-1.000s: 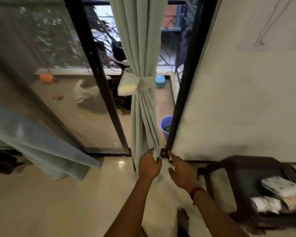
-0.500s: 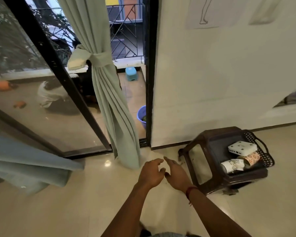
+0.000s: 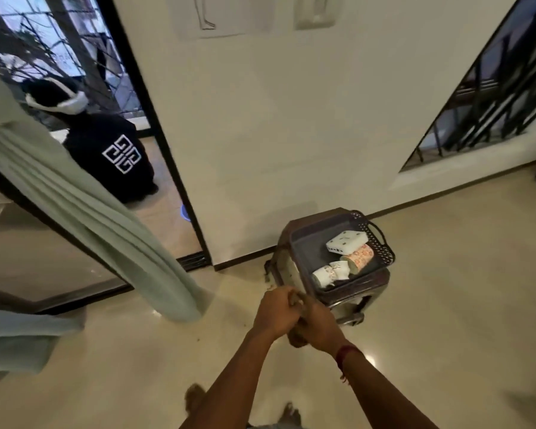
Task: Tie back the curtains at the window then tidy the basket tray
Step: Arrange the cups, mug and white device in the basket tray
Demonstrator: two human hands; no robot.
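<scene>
The pale green curtain (image 3: 106, 218) hangs at the left, gathered, its hem resting on the floor. A dark basket tray (image 3: 383, 244) sits on a brown stool (image 3: 361, 291) by the wall. In the tray lie a white box (image 3: 347, 241), a patterned cup (image 3: 360, 258) on its side and a white cup (image 3: 325, 275) tipped over. My left hand (image 3: 276, 311) and my right hand (image 3: 317, 328) are pressed together just in front of the stool, fingers curled, with nothing visible in them. A red thread circles my right wrist.
A person in a black hooded top (image 3: 112, 156) crouches outside beyond the black door frame (image 3: 155, 134). A second curtain (image 3: 19, 342) lies at the lower left. A stair railing (image 3: 492, 97) rises at the right. The floor is glossy beige tile.
My hands have let go of the curtain hem and come together. The view has swung right and down, bringing the stool and tray closer to centre.
</scene>
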